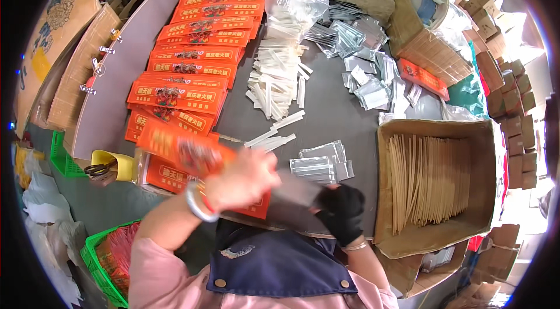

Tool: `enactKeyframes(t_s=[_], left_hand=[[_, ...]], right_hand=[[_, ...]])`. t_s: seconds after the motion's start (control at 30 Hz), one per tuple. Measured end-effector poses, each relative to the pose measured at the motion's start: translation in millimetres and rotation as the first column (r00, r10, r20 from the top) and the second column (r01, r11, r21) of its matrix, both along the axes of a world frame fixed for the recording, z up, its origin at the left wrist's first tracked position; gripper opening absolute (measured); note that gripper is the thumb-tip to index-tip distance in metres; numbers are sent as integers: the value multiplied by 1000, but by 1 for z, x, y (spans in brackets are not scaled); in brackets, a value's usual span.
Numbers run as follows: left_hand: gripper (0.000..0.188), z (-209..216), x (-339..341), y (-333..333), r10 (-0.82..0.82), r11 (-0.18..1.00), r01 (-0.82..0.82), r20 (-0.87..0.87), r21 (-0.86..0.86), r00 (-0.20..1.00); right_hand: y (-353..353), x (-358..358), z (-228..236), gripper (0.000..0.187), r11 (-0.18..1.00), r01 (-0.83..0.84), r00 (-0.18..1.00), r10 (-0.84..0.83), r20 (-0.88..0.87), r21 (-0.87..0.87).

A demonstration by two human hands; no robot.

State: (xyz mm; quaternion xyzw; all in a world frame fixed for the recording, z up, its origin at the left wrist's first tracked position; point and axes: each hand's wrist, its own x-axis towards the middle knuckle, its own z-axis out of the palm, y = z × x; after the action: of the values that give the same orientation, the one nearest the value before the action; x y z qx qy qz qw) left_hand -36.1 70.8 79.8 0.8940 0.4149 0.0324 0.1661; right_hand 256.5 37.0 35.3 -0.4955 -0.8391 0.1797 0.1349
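My left hand (245, 183), bare and blurred by motion, is closed on a red printed paper sleeve (181, 148) that is also blurred and tilted. In a black fingerless glove, my right hand (341, 210) is closed at the end of a smeared, translucent flat packet (294, 190), which reaches across to the left hand; its kind is unclear. More red sleeves (166, 176) lie under the left hand at the table's near edge. Just beyond the right hand are several flat clear packets (318, 163). White paper-wrapped strips (271, 137) lie beyond the left hand.
Overlapping red sleeves (181, 93) line the left side. A white strip pile (274, 70) and silvery packets (367, 87) occupy the middle and back. At right stands a cardboard box (484, 180) of wooden chopsticks (431, 177). A yellow holder (121, 168) with scissors (99, 170) sits left.
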Motion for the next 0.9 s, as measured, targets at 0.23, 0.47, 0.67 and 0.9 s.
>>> enactKeyframes(t_s=[0.23,0.47,0.67,0.9], left_hand=[[70,-51,-11,-61,587,789,-614,279,13,760],[96,-100,14,-84,709,692,-707,321,-146,628],[96,-104,11,-87,711,698,-694,292,-177,640],[101,-100,9,-87,721,692,-676,268,-253,639]], right_hand=[[-6,15,0,60,985,136,991,-135,-22,102],[-10,15,8,61,998,3,995,-8,100,56],[-16,10,4,63,994,-97,982,104,159,-50],[-10,10,8,64,995,-89,979,97,177,-55]])
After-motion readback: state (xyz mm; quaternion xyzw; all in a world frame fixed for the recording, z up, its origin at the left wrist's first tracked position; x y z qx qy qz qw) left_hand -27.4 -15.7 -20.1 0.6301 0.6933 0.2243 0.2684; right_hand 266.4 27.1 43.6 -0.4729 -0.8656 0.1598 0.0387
